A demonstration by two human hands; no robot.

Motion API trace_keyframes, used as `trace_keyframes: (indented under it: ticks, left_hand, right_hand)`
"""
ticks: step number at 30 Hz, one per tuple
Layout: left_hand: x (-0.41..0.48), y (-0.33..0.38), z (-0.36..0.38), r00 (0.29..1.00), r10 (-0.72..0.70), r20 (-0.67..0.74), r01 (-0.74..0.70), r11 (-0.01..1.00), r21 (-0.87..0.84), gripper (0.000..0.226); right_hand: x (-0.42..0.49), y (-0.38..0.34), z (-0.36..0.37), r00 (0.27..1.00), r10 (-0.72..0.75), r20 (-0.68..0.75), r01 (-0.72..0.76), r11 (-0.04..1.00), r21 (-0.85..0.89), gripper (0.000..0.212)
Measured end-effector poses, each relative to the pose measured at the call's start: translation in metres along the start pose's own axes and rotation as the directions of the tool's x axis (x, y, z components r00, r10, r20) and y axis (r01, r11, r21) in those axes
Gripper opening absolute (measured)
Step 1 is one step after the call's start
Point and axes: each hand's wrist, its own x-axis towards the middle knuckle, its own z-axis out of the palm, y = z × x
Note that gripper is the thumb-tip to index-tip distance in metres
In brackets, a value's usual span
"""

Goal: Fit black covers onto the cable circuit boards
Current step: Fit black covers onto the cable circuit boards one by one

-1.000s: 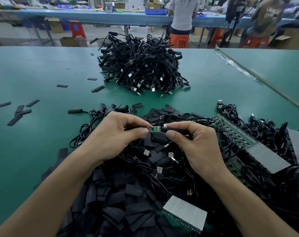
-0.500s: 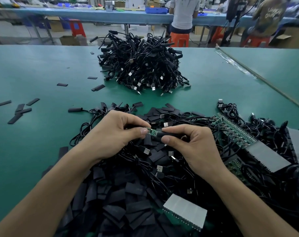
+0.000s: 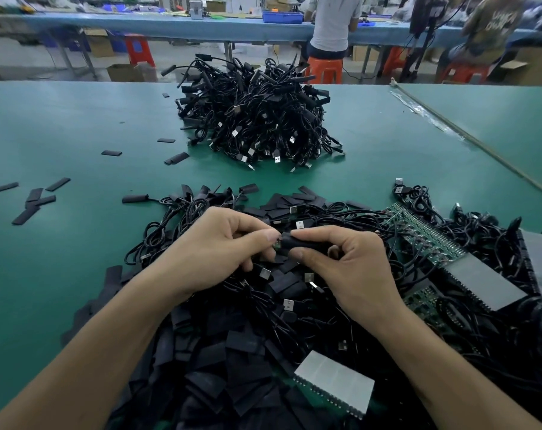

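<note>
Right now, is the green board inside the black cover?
Nearly all in. The black cover, pinched by the right hand, hides it; only a green sliver of board shows beside the left hand.

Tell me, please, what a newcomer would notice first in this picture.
In the centre, the left hand and right hand meet: the right pinches a black cover against the small circuit board that the left pinches. Behind them, a big heap of black cables sits on the green table, and loose black covers pile up nearest the camera.
</note>
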Motion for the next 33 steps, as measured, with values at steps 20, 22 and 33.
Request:
trace_keyframes:
  ticks: [20, 22, 33]
  left_hand:
    - [-0.0023, 0.0037, 0.0015, 0.998, -0.044, 0.034, 0.043, 0.998, 0.046, 0.017]
    - [-0.0021, 0.0035, 0.0017, 0.999, -0.036, 0.032, 0.034, 0.998, 0.051, 0.017]
    - [-0.002, 0.0044, 0.0042, 0.999, -0.048, 0.016, 0.047, 0.998, 0.03, 0.018]
  right_hand:
    - [-0.0014, 0.0019, -0.0004, 0.991, -0.127, -0.032, 0.118, 0.974, -0.192, 0.025]
    - [-0.0016, 0.0022, -0.0004, 0.991, -0.13, -0.032, 0.123, 0.978, -0.166, 0.026]
    - [-0.0006, -0.0025, -0.0004, 0.991, -0.058, -0.123, 0.039, 0.988, -0.147, 0.04]
